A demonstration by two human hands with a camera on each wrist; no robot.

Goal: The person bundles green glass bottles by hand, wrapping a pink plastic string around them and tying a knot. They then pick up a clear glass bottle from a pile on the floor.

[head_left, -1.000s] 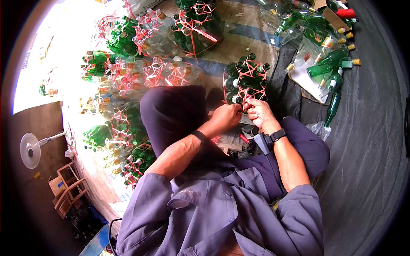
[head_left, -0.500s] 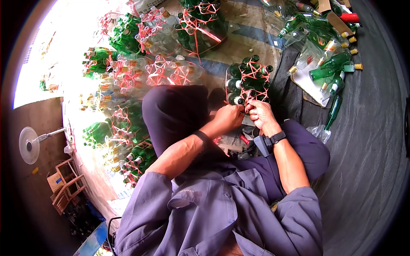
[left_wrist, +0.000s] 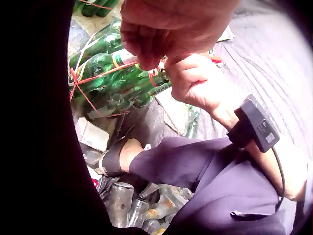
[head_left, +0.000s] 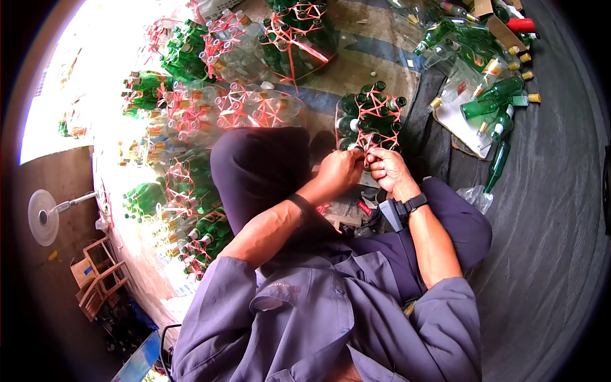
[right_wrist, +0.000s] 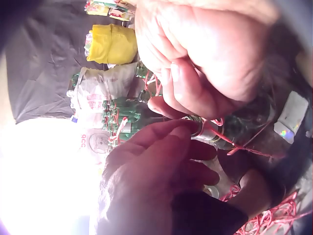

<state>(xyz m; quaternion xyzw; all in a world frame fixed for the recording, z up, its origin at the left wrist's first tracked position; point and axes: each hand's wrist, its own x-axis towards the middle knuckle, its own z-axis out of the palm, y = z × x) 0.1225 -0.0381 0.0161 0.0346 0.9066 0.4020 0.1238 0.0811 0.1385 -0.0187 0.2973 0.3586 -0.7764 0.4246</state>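
Note:
A bundle of green bottles [head_left: 349,104] [left_wrist: 105,63] stands upright in front of the crossed legs, with pink string [right_wrist: 244,148] wound around the bottle necks. At the bundle's near edge the left hand [head_left: 339,172] [left_wrist: 173,24] [right_wrist: 151,171] has its fingers curled, pinching at the string beside a bottle neck. Close against it, the right hand [head_left: 389,169] [left_wrist: 198,83] [right_wrist: 210,54] pinches the string with thumb and forefinger, its other fingers curled. The fingertips nearly meet, and the exact strand between them is partly hidden.
More string-tied bottle bundles [head_left: 289,60] stand at the left and top. Loose bottles [head_left: 493,95] lie at the upper right beside a white board [head_left: 455,121]. Pink string [right_wrist: 274,215] lies in a heap near the legs, and clear bottles [left_wrist: 121,200] lie low in the left wrist view.
The left hand has shifted slightly up and right, now covering the white-labelled bottle neck at the bundle's near edge. The right hand has stayed nearly in place.

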